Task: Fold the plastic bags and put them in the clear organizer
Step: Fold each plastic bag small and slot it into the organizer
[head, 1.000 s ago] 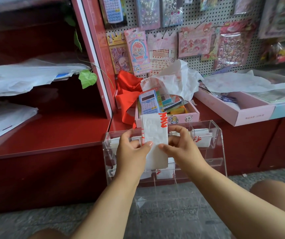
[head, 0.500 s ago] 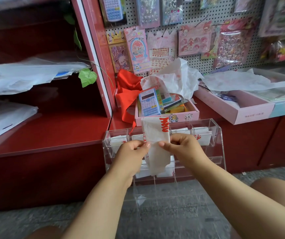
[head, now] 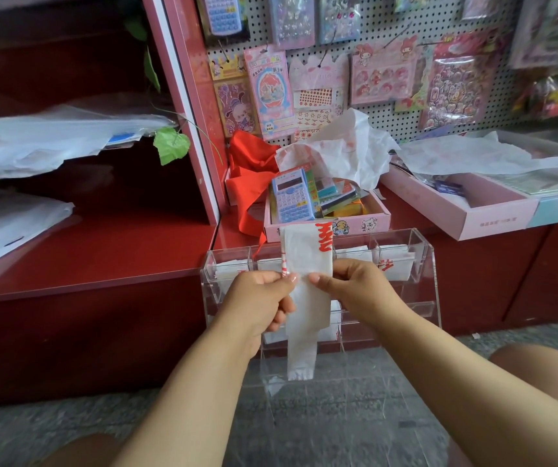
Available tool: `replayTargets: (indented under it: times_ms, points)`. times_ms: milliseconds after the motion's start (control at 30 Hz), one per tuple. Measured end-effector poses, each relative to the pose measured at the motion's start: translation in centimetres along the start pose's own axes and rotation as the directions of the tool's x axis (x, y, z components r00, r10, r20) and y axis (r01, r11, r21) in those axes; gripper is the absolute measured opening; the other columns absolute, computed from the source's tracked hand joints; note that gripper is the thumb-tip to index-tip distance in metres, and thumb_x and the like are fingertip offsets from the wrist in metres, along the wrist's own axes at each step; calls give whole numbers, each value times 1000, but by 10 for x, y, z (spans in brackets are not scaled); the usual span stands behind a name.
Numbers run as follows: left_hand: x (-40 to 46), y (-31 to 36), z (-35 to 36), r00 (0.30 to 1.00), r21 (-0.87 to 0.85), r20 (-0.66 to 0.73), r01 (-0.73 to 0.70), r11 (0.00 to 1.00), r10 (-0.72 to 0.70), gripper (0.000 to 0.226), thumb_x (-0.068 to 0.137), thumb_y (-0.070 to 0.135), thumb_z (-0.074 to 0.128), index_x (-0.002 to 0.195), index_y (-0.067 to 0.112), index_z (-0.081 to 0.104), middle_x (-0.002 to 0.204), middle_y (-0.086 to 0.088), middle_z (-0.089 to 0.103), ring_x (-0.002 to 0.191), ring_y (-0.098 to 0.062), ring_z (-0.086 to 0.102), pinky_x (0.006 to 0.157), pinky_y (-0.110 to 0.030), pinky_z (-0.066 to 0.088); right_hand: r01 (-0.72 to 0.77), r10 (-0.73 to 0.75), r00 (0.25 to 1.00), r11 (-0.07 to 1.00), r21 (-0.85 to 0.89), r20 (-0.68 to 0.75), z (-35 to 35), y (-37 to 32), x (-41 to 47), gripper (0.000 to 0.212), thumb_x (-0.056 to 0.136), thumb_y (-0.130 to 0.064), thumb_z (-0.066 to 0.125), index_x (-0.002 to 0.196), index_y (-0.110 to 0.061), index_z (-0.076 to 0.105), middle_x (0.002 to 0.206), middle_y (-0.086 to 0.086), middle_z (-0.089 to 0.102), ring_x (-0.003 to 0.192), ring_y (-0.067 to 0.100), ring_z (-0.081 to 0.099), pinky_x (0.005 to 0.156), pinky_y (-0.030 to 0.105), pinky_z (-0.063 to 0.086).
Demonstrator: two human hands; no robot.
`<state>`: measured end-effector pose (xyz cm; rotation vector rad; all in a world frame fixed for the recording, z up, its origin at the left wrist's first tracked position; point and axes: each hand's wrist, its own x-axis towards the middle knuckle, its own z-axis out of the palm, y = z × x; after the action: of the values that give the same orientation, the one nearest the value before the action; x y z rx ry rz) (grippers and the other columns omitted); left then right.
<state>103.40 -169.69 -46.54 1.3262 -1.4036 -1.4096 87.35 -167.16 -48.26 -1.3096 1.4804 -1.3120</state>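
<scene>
A white plastic bag with red print (head: 307,257), folded into a long narrow strip, stands upright in front of the clear organizer (head: 421,264). My left hand (head: 260,298) pinches its left edge and my right hand (head: 355,284) pinches its right edge at mid-height. The strip's lower end hangs loose below my hands. Folded white bags lie in several organizer compartments. More crumpled white bags (head: 345,146) and a red bag (head: 250,170) sit on the shelf behind.
A pink box (head: 377,219) with a blue calculator (head: 292,197) stands just behind the organizer. Pink trays (head: 493,217) under white sheets sit at the right. A red shelf (head: 102,257) with white bags extends left. A sticker pegboard rises behind.
The bag's top has dropped a little and its lower end has come loose, now hanging well below my hands. Both hands keep their pinch and have shifted slightly lower.
</scene>
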Motion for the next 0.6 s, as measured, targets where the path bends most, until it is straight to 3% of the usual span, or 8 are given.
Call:
replayTargets:
  times_ms: [33,100,200,300,400,467,600]
  points:
    - [1,1,1,1000,-38,-19,-4,999,3,14,95,22,63,86,12,66,47,3,54,37,-7,36,37,-17,29,-46,45,999,999,-23,-20,0,1,1,36,89,-28,67,94,8,68,48,-5,54,38,1,42,42,14,33]
    - [4,4,1,997,-91,-69,-31,995,25,14,95,21,63,86,11,64,48,3,57,37,-7,37,37,-17,29,-221,223,974,974,-42,35,0,1,1,51,92,-50,56,101,-1,66,47,-2,55,40,10,46,42,21,33]
    - [7,8,1,992,-139,-112,-69,988,54,22,95,19,62,75,11,61,46,4,56,36,-7,36,36,-17,28,-522,469,818,848,86,333,-2,-5,-3,80,89,-73,31,112,-3,63,78,19,71,59,24,63,50,24,44]
    - [6,13,2,994,-184,-107,-57,981,37,24,95,19,63,72,10,61,45,4,55,36,-7,35,36,-15,26,-642,485,722,734,219,493,-2,3,-3,92,84,-81,25,115,-2,63,106,31,67,87,40,67,74,37,54]
    - [6,13,1,994,-190,-107,-42,981,22,23,94,19,64,73,10,61,46,3,56,36,-7,36,36,-15,27,-637,432,737,699,323,519,3,8,-2,95,83,-81,28,113,2,66,109,31,66,97,41,65,90,46,51]
    - [6,13,0,993,-173,-113,-35,984,16,20,93,20,65,76,9,63,46,3,57,37,-8,37,35,-16,28,-569,376,796,732,376,474,5,8,-1,90,85,-75,33,112,4,67,109,25,69,101,35,65,95,44,51]
    - [7,10,-2,992,-134,-127,-35,990,18,15,93,20,65,83,9,64,46,3,56,37,-8,37,36,-18,28,-347,218,916,851,395,336,7,6,-2,61,81,-54,52,110,-2,67,105,16,73,104,29,67,99,43,50]
